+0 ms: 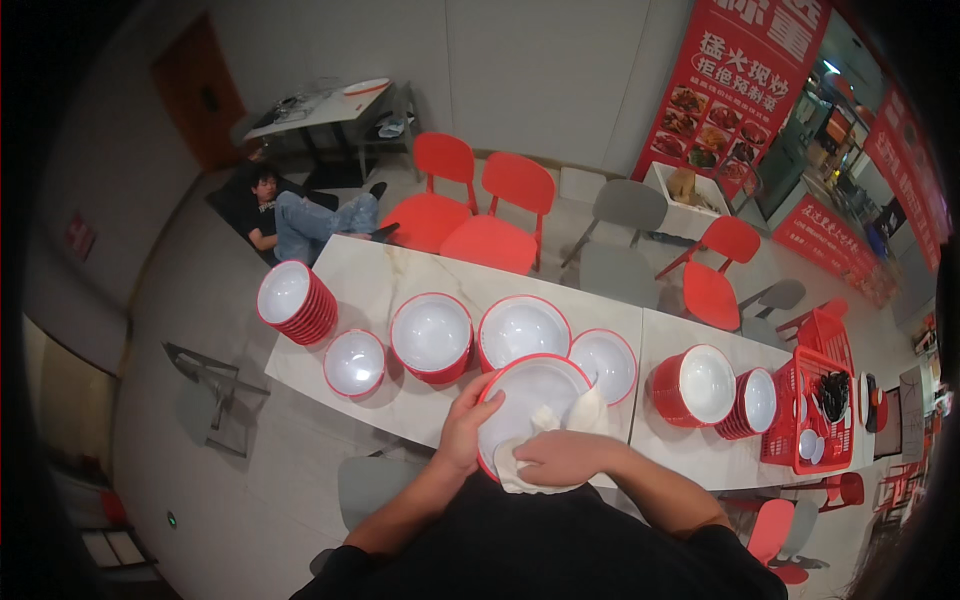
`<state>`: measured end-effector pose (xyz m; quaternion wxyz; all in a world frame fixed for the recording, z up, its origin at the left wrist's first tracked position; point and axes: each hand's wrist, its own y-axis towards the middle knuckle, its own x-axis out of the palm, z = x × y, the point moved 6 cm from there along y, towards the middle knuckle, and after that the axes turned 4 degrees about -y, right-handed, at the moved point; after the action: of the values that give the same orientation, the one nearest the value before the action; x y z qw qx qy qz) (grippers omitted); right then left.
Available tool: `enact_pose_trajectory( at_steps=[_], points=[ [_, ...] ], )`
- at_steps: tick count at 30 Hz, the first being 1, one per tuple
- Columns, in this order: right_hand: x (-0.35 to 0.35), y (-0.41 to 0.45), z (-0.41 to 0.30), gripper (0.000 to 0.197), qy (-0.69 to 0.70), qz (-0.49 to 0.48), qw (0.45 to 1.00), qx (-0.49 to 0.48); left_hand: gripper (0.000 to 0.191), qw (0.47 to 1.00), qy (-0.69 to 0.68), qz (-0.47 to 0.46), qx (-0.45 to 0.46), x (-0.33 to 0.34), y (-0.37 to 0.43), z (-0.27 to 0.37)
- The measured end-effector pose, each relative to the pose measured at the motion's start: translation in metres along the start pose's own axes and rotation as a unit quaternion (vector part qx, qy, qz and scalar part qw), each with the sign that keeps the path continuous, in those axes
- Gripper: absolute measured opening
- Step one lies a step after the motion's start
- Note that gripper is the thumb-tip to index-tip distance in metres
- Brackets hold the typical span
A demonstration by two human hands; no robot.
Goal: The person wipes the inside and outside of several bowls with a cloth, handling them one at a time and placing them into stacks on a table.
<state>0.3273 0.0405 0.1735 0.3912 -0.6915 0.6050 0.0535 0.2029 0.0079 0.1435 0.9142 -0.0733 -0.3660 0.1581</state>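
My left hand (469,420) grips the left rim of a large white bowl with a red rim (525,390), tilted in front of my chest. In my right hand (559,457) is a white cloth (589,412), pressed against the bowl's lower inside and rim. Just beyond the held bowl stand another large bowl (525,326) and a smaller one (604,364). Left of these are a stack of large bowls (431,334), a small bowl (354,364) and a tall stack (296,300). Two more stacks, one large (694,386) and one small (748,405), stand to the right.
The bowls stand on a marble-patterned table (360,274). A red plastic basket (806,450) with small bowls and a black item sits at its right end. Red chairs (491,244) and grey chairs (615,270) line the far side. A person (300,214) reclines beyond the left corner.
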Motion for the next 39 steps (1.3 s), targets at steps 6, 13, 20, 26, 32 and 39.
enact_pose_trajectory(
  at_steps=[6,13,20,26,32,39],
  points=[
    [-0.034,-0.042,0.035,0.045,0.65,0.1,0.673,-0.34,0.047,0.994,-0.039,-0.07,-0.069,0.004,0.009,0.06],
    [-0.095,-0.094,0.021,0.06,0.724,0.299,0.467,-0.411,0.055,0.956,0.085,-0.195,-0.201,-0.003,0.004,0.073],
    [-0.072,-0.058,-0.008,0.048,0.466,0.257,0.822,-0.201,0.055,0.933,0.15,-0.216,-0.245,-0.006,0.014,0.074],
    [-0.028,-0.006,-0.049,0.036,-0.046,0.305,0.949,-0.069,0.051,0.93,0.212,-0.194,-0.23,0.007,0.01,0.076],
    [-0.008,0.01,-0.064,0.029,-0.061,0.33,0.927,-0.165,0.049,0.95,0.175,-0.157,-0.208,-0.009,0.015,0.062],
    [-0.007,-0.019,-0.053,0.029,0.083,0.026,0.982,-0.17,0.045,0.956,0.063,-0.198,-0.205,-0.012,0.011,0.042]
  ],
)
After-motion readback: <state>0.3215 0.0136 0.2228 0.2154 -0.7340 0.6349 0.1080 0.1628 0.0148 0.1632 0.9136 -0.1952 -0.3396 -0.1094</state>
